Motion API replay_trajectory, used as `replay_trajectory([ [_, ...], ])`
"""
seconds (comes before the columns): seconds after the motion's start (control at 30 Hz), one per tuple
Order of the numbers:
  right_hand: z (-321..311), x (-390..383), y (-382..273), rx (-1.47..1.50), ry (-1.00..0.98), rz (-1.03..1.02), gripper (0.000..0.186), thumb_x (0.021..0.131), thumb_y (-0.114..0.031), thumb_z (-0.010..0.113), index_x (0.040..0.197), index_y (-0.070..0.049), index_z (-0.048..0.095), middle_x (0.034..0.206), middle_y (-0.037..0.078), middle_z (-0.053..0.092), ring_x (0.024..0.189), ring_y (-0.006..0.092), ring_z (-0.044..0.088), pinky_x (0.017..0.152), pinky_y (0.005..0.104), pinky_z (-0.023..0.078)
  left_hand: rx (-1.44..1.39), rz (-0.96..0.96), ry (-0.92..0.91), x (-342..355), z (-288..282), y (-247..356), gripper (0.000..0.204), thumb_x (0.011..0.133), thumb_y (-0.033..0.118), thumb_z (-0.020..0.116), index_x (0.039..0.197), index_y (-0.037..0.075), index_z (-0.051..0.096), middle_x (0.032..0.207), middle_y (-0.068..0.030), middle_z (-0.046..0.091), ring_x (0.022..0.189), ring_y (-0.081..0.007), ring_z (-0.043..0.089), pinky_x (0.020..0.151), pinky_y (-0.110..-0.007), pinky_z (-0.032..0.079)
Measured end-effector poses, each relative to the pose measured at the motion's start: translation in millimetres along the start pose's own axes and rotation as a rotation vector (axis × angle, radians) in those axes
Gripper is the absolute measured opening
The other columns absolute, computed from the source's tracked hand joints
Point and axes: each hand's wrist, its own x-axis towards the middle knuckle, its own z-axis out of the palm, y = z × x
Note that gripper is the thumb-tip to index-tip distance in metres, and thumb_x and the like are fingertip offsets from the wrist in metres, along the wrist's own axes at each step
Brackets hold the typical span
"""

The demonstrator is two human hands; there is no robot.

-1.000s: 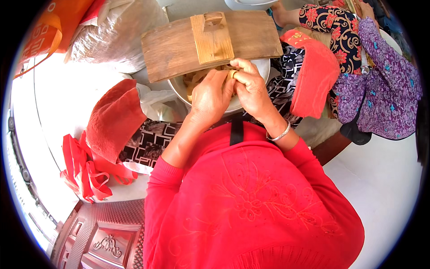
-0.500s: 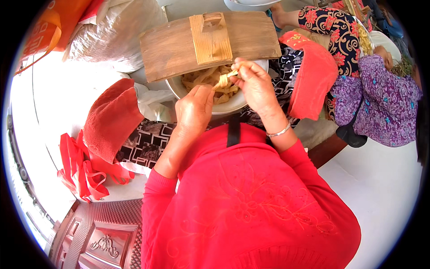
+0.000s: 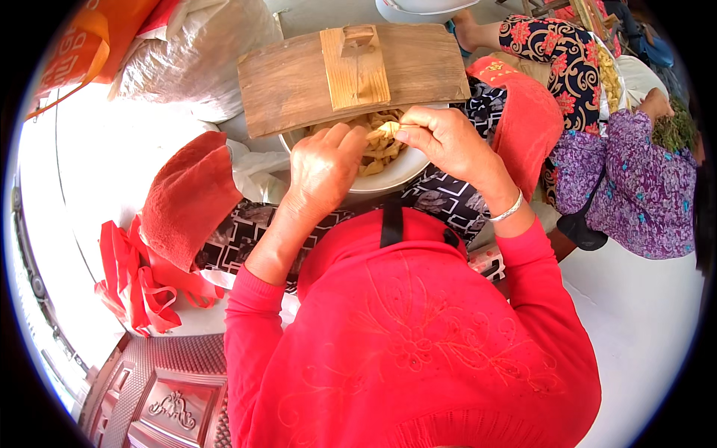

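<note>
Over a white basin [image 3: 397, 178] my two hands work on a pale yellow, knotted strip [image 3: 385, 131] that looks like tofu skin. My left hand [image 3: 326, 166] is closed at the strip's left end, its back hiding the fingertips. With thumb and forefinger, my right hand [image 3: 454, 145] pinches the other end. Below them, several similar yellow-brown strips [image 3: 382, 158] lie in the basin. Across its far side rests a wooden board [image 3: 280, 86], which hides part of the basin; a lighter wood piece [image 3: 355, 75] is fixed on its top.
Red cloths [image 3: 187, 201] cover my knees on both sides of the basin. A stuffed pale sack [image 3: 205, 63] stands far left, beside an orange bag [image 3: 82, 45]. At right sits another person in a purple patterned garment [image 3: 635, 179], a hand near green plants [image 3: 674, 128]. A red bag [image 3: 134, 276] lies left.
My hands have moved farther apart, the right one outward and slightly lower, drawing the knotted strip tauter. The right forearm has swung to the right.
</note>
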Motion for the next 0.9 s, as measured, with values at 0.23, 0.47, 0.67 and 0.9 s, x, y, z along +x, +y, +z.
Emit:
replay_trajectory([
  [0.23,-11,1,21,0.219,-0.092,0.02,0.029,0.094,-0.023,0.06,0.077,0.001,0.059,0.061,0.001,0.048,0.06,0.0076,0.043,0.055,0.025,0.038,-0.639,-0.423,-0.283,7,-12,-16,0.02,0.092,0.017,0.06,0.098,-0.001,0.066,0.077,-0.0089,0.065,0.069,-0.0183,0.061,0.064,-0.031,0.049],
  [0.47,-2,33,32,0.285,0.183,-0.01,0.029,0.096,-0.022,0.057,0.079,0.0,0.06,0.064,-0.001,0.052,0.061,0.006,0.046,0.056,0.0227,0.039,-0.918,-0.619,-0.186,42,-8,-57,0.019,0.093,0.016,0.054,0.098,0.002,0.066,0.073,0.0031,0.055,0.064,-0.0069,0.047,0.057,-0.025,0.041],
  [0.67,7,58,50,0.099,0.224,-0.02,0.028,0.091,-0.022,0.058,0.077,0.002,0.058,0.063,0.016,0.052,0.055,0.0257,0.046,0.057,0.0368,0.042,-0.87,-0.645,-0.105,55,11,-76,0.015,0.091,0.015,0.056,0.09,0.002,0.063,0.072,0.0017,0.056,0.062,-0.009,0.048,0.057,-0.025,0.04],
  [0.9,5,43,49,-0.348,0.208,-0.004,0.025,0.085,-0.029,0.065,0.085,-0.004,0.065,0.08,0.016,0.06,0.071,0.032,0.057,0.068,0.042,0.044,-0.222,-0.446,-0.018,42,23,-84,0.012,0.092,0.013,0.057,0.088,0.002,0.059,0.064,0.0006,0.056,0.061,-0.0097,0.052,0.053,-0.026,0.039],
])
